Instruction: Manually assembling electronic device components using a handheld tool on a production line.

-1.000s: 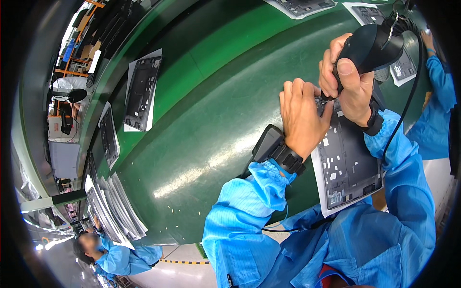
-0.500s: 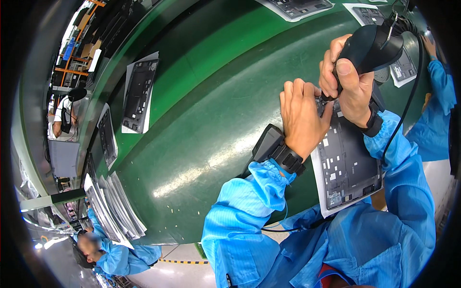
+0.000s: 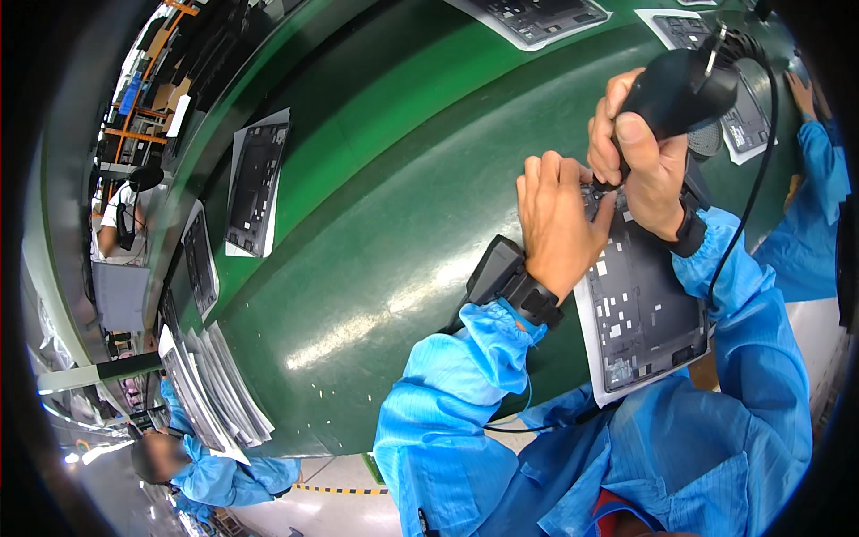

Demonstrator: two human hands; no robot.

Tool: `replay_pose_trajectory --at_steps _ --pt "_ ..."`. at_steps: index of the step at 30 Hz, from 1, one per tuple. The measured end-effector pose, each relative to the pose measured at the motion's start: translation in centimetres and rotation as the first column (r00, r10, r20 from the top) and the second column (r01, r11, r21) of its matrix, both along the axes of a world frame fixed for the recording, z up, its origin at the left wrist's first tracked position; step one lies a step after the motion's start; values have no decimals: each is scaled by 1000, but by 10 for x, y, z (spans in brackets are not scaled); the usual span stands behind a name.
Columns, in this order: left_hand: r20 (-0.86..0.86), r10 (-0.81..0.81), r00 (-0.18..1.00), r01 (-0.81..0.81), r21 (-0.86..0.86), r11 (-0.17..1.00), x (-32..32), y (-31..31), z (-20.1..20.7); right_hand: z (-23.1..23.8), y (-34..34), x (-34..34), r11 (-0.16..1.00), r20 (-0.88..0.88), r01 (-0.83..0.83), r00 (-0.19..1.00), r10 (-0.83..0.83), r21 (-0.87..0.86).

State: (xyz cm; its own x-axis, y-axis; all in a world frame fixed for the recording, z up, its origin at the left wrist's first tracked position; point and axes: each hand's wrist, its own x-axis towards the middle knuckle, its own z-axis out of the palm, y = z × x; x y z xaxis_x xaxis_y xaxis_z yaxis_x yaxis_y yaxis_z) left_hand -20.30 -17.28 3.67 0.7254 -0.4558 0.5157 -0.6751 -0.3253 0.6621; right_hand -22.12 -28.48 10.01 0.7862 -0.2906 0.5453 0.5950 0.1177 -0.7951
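My right hand (image 3: 649, 170) is wrapped round a black corded electric screwdriver (image 3: 676, 94), which has a wire hanger at its top. Its lower end points down at the far end of a black tablet housing (image 3: 653, 304). That housing lies on a white sheet at the table's near edge and carries many small white pads. My left hand (image 3: 559, 224) is closed at the housing's far left corner, fingers bent and thumb on the corner, close to the screwdriver tip. Its fingertips are partly hidden. Both wrists wear black bands, the left one with a dark box (image 3: 495, 268).
More housings on white sheets lie on the green table (image 3: 385, 251): one (image 3: 258, 188) at left, one (image 3: 541, 18) at the far side, others at right. A stack of sheets (image 3: 215, 385) stands left. A black cable (image 3: 761, 188) hangs at right. Co-workers in blue sit both sides.
Both hands and the screwdriver have shifted very slightly left in the picture, along with the housing. The grip of each hand looks the same.
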Motion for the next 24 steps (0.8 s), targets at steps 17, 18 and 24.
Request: replay_pose_trajectory --at_steps 17,18,24 --pt "444 -108 890 33 174 984 -12 14 -4 5 -116 -174 585 -503 -137 685 -527 -799" --pt "451 -110 886 32 176 984 -11 17 -6 8 -111 -178 568 -506 -170 696 -509 -805" --pt "77 -41 996 15 312 950 12 33 15 -10 -114 -176 570 -482 -146 719 -500 -809"
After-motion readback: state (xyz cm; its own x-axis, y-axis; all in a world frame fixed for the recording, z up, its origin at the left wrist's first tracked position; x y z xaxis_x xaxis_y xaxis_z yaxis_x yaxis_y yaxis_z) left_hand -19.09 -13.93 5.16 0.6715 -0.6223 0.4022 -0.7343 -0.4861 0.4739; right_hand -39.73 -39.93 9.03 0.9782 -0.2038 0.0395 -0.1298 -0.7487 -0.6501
